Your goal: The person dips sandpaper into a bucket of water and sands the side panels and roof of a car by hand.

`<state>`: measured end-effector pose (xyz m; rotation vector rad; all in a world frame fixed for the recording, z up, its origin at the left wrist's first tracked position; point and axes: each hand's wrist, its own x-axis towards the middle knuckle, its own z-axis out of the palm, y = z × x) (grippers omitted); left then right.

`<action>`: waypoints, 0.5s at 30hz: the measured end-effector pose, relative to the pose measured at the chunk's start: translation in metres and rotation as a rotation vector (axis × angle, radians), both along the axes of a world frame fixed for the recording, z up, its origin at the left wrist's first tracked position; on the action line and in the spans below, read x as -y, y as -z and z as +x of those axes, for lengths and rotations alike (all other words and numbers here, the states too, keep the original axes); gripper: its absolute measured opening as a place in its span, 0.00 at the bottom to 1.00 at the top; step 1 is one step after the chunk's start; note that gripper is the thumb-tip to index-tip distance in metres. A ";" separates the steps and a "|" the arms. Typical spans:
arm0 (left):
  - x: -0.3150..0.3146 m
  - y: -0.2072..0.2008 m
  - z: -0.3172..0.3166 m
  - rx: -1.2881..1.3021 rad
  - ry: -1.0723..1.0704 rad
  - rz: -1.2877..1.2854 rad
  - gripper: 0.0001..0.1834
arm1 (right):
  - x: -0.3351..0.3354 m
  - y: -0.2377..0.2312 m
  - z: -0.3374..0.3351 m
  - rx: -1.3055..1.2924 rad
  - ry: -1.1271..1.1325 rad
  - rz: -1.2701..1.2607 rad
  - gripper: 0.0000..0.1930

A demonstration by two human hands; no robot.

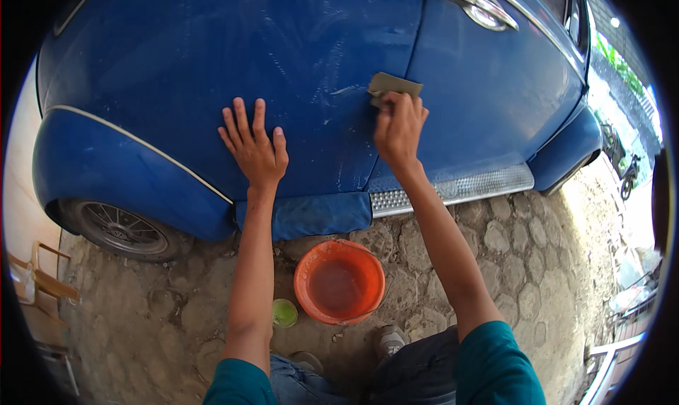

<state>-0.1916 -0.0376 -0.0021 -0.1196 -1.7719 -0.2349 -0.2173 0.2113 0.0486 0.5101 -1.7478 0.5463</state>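
Note:
My left hand lies flat on the blue body panel of a car, fingers spread, holding nothing. Farther right, my right hand grips a grey-brown sheet of sandpaper and presses it against the panel beside the door seam. The sheet looks bent, with its upper part sticking out above my fingers. Pale streaks and wet-looking drips mark the blue paint between my two hands. My right fingertips are partly hidden and slightly blurred.
An orange bucket of cloudy water stands on the stone paving near my shoes, a small green cup beside it. Blue cloth covers part of the metal running board. A wooden chair is at the left, a chrome door handle upper right.

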 end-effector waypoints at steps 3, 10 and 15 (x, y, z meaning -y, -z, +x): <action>0.008 -0.001 0.003 0.016 -0.054 -0.003 0.32 | 0.010 0.028 0.015 0.169 -0.088 0.363 0.11; 0.002 0.002 -0.001 0.025 -0.044 -0.025 0.33 | -0.011 0.113 0.000 0.188 -0.122 0.608 0.12; 0.010 -0.003 0.007 0.060 -0.051 -0.053 0.35 | 0.030 -0.006 -0.001 -0.076 -0.080 0.064 0.18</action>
